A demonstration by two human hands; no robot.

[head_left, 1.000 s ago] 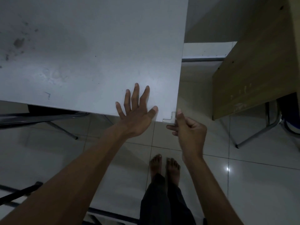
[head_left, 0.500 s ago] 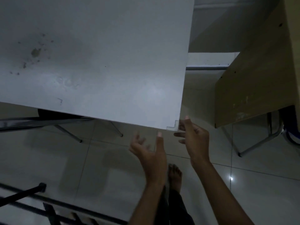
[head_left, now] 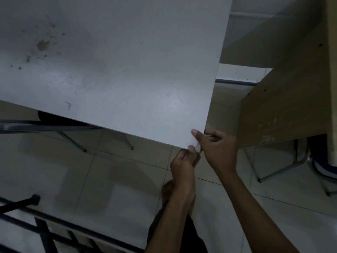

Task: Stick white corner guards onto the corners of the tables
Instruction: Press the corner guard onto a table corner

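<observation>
Now, at the near right corner of the grey table (head_left: 113, 73):
Step in hand: seating a corner guard (head_left: 196, 148) on that corner; it looks like the press-on stage.
Guard location: right at the table's corner tip, mostly hidden between the two hands; only a small pale, glossy sliver shows.
Right hand (head_left: 218, 149): wrapped round the corner from the side, thumb flat on the tabletop, fingers curled along the right edge. Appears to be clamping the guard against the corner.
Left hand (head_left: 184, 164): below the front edge, fingertips pinching up at the guard's lower part.
Done so far: judged from this view, one guard is at its corner, not yet let go; whether the adhesive has taken cannot be told.
Left to do: release and check this one. The grey table's other corners are out of frame, so their state is unknown.
Wooden table (head_left: 288, 99): stands just to the right; the one corner visible shows no white guard as far as the dim light allows.
Floor (head_left: 109, 179): pale tiles, no spare guards seen lying there.
</observation>
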